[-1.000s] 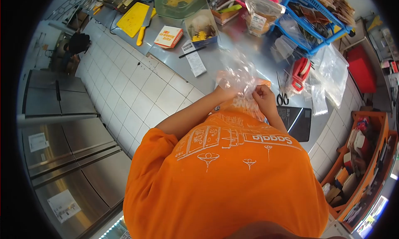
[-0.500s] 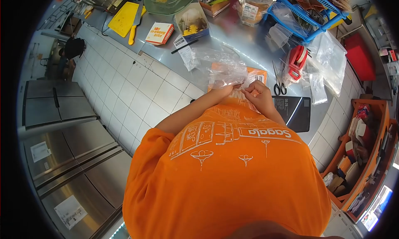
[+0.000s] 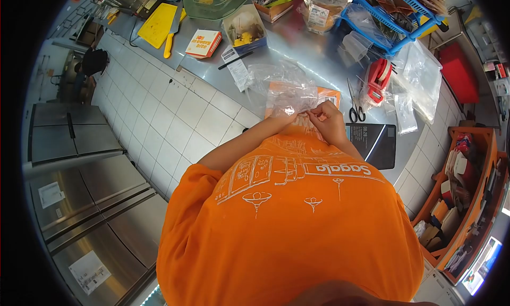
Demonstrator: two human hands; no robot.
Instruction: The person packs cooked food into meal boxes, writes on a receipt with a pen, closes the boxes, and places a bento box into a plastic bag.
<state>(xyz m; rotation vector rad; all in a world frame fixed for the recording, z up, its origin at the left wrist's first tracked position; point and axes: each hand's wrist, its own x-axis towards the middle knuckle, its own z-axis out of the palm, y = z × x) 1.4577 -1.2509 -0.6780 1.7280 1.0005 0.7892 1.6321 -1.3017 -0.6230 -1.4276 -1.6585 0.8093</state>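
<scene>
A crumpled clear plastic bag (image 3: 291,88) spreads over the near edge of the steel table, in front of my chest. My left hand (image 3: 287,116) is closed on its near edge, and plastic covers part of the fingers. Beside it my right hand (image 3: 329,118) pinches the same edge, fingertips close to the left ones. Under and behind the bag lies an orange printed package (image 3: 330,95); its full shape is hidden. Black-handled scissors (image 3: 356,108) and a dark tablet-like device (image 3: 373,145) lie right of my right hand.
A red tape dispenser (image 3: 379,80) and clear plastic bags (image 3: 419,74) lie to the right, below a blue basket (image 3: 396,43). Farther back are a paper slip (image 3: 237,72), a small orange-and-white box (image 3: 203,43), a knife (image 3: 169,44) and a yellow cutting board (image 3: 158,25). An orange shelf (image 3: 451,194) stands right.
My right hand has shifted slightly and its fingers have curled closer to the left ones. The plastic now covers more of my left hand.
</scene>
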